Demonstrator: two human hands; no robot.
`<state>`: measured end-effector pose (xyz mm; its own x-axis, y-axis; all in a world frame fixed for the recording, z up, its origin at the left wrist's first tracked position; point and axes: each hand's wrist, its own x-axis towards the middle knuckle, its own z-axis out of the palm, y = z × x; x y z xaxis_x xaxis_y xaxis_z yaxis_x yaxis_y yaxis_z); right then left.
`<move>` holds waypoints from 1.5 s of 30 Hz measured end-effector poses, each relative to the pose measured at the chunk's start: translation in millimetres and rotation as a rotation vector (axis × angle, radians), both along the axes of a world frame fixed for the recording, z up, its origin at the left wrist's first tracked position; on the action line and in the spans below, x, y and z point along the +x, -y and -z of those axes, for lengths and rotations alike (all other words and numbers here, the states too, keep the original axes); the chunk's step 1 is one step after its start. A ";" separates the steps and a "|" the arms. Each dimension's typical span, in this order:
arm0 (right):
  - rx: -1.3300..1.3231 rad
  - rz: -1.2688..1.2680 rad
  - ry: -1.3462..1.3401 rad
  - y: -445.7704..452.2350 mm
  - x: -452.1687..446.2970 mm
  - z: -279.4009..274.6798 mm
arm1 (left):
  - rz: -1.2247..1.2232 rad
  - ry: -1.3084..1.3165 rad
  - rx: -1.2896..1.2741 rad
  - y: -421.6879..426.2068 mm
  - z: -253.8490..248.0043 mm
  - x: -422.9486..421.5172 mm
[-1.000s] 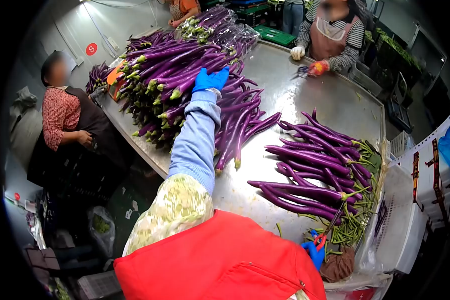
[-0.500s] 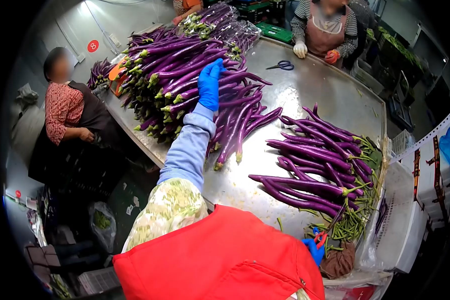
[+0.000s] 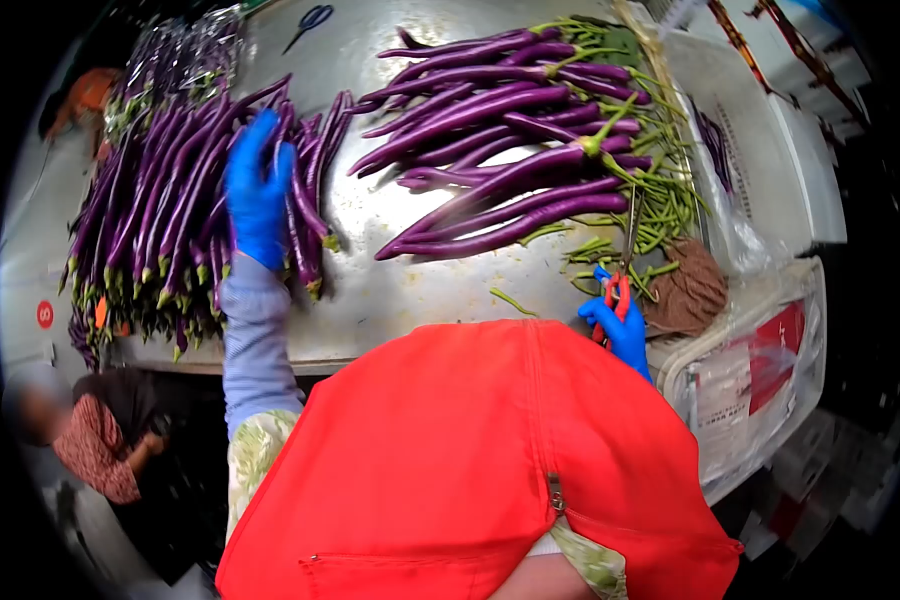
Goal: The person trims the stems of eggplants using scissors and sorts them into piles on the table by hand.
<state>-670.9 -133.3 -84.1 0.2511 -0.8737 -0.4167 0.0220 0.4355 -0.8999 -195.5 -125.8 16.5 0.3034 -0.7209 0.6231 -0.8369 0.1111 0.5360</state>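
Note:
My left hand (image 3: 257, 200), in a blue glove, is over the right part of a big heap of long purple eggplants (image 3: 160, 205). Its thumb and fingers are apart, with no eggplant gripped between them. In my right hand (image 3: 627, 335), also blue-gloved, are scissors (image 3: 611, 302) with red handles. Their blades point away from me toward a second group of eggplants (image 3: 490, 130), whose green stem ends face right. Cut green stems (image 3: 660, 225) lie piled around the blades.
Dark-handled scissors (image 3: 315, 18) lie at the far side of the metal table (image 3: 355, 290). Bagged eggplants (image 3: 185, 50) sit behind the heap. A brown cloth bundle (image 3: 690, 290) and a plastic-covered bin (image 3: 745, 380) are at the right. A person (image 3: 105, 440) is at the left.
My view has turned right and down, so the table appears rotated. My left hand's fingers, close together on the heap before, are now spread. My right hand still holds the scissors.

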 end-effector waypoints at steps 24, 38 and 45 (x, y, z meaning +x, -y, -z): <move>0.030 0.234 0.122 -0.6 -10.9 9.0 | 0.473 0.202 0.910 61.6 102.7 -246.5; 0.117 0.190 0.159 1.5 -5.2 12.2 | 0.365 0.372 0.754 39.9 119.3 -226.4; 0.133 0.213 0.176 1.2 -11.3 9.3 | 0.360 0.233 0.678 40.9 85.5 -238.5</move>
